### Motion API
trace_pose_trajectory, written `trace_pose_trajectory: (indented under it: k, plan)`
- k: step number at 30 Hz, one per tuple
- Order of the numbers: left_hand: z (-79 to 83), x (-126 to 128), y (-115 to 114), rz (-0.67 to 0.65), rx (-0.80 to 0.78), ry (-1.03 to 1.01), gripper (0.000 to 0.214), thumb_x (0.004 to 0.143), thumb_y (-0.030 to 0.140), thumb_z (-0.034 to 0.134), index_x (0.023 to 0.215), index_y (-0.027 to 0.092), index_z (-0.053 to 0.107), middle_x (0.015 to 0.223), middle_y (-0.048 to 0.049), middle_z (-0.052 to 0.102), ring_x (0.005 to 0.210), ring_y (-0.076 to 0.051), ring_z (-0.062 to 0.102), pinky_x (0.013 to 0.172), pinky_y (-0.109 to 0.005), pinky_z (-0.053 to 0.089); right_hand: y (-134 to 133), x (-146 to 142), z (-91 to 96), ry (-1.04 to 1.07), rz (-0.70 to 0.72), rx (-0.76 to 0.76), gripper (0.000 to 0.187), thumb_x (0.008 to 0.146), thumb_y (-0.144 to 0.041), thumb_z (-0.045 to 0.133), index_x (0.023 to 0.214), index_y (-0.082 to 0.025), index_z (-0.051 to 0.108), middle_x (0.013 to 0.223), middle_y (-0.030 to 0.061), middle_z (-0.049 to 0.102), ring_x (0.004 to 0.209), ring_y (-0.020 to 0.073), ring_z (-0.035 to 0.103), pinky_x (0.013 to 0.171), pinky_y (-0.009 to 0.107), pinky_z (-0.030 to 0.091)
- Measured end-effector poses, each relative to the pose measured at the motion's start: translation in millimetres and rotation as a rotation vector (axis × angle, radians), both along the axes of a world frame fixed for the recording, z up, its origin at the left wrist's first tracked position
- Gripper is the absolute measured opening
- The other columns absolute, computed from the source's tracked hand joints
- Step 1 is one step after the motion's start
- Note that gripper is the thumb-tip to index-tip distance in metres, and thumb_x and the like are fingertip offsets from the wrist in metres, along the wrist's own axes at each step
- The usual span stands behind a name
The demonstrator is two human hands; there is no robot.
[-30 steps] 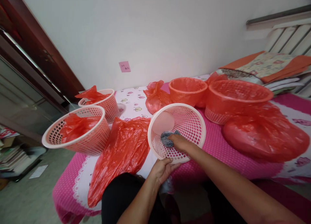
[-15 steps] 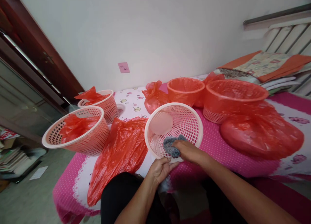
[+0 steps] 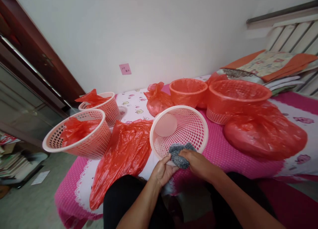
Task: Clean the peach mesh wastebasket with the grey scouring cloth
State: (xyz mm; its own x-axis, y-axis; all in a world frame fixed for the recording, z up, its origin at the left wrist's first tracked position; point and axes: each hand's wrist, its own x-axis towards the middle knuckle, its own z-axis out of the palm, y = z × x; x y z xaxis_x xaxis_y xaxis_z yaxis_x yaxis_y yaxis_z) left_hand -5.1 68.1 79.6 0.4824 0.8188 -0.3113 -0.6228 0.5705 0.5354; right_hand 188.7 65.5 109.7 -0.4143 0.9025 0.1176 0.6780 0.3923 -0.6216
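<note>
A pale pink perforated plastic basket (image 3: 204,129) lies tilted on the bed edge, its mouth toward me. My left hand (image 3: 162,172) grips the basket's near rim, thumb on the inner side and fingers beneath. In my right hand (image 3: 196,161) is a bunched grey cloth (image 3: 179,155), pressed against the rim at the basket's near side, close to my left thumb. Just left of the basket, a flattened red plastic bag (image 3: 124,149) is spread over the bed edge.
Two pink baskets (image 3: 99,139) holding red bags stand at the left. Two bag-lined baskets (image 3: 238,89) stand behind to the right, near a bulging red bag (image 3: 265,136) and a knotted red bag (image 3: 157,101). Folded bedding (image 3: 263,65) lies by the bed's headboard.
My right hand has drawn the cloth from inside the basket toward me, onto the near rim. The left hand still grips the rim. The view has shifted slightly.
</note>
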Motion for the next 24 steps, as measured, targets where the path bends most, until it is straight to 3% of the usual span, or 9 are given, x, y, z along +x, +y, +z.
trace_pose_trajectory:
  k: [7, 10, 15, 19, 24]
  plan:
    - [-2.4, 5.8, -2.6, 0.018, 0.009, -0.006, 0.023, 0.093, 0.026, 0.074, 0.108, 0.007, 0.075, 0.102, -0.0163, 0.082, 0.110, -0.030, 0.076, 0.113, -0.043, 0.049, -13.3, -1.7, 9.1, 0.060, -0.019, -0.062, 0.044, 0.073, -0.002, 0.053, 0.101, -0.025, 0.077, 0.106, 0.0062, 0.078, 0.098, 0.0254, 0.069, 0.091, 0.036, 0.049]
    - [-5.9, 6.3, -2.1, 0.011, 0.017, 0.001, 0.027, 0.093, 0.028, 0.076, 0.109, 0.006, 0.075, 0.105, -0.0173, 0.082, 0.113, -0.030, 0.075, 0.113, -0.042, 0.050, -18.5, -1.2, 19.3, 0.159, 0.047, -0.118, 0.040, 0.070, -0.003, 0.051, 0.093, -0.023, 0.075, 0.102, 0.0047, 0.077, 0.094, 0.0231, 0.068, 0.088, 0.034, 0.049]
    - [-7.1, 4.2, 0.1, -0.019, -0.002, 0.019, 0.032, 0.091, 0.036, 0.077, 0.107, 0.007, 0.075, 0.108, -0.0192, 0.081, 0.116, -0.033, 0.074, 0.111, -0.044, 0.051, -22.6, 10.4, 34.4, 0.471, 0.174, -0.466, 0.017, 0.075, -0.017, 0.059, 0.082, -0.019, 0.073, 0.080, -0.0010, 0.074, 0.076, 0.0188, 0.063, 0.073, 0.029, 0.049]
    - [-4.9, 2.8, 1.9, -0.099, -0.058, -0.031, 0.046, 0.092, 0.039, 0.072, 0.126, 0.009, 0.069, 0.119, -0.0217, 0.079, 0.120, -0.038, 0.072, 0.111, -0.052, 0.051, -24.2, 30.9, 34.9, 0.653, 0.072, -0.660, 0.023, 0.060, -0.021, 0.067, 0.081, -0.018, 0.076, 0.075, -0.0007, 0.073, 0.077, 0.0202, 0.065, 0.076, 0.029, 0.051]
    - [-6.6, 2.6, 3.5, 0.048, -0.040, -0.001, 0.048, 0.079, 0.002, 0.064, 0.128, 0.000, 0.064, 0.117, -0.0247, 0.079, 0.117, -0.036, 0.074, 0.115, -0.051, 0.048, -24.2, 62.7, 36.6, 0.612, -0.160, -0.604, 0.021, 0.058, -0.025, 0.067, 0.076, -0.019, 0.076, 0.071, -0.0003, 0.072, 0.073, 0.0210, 0.065, 0.073, 0.030, 0.051]
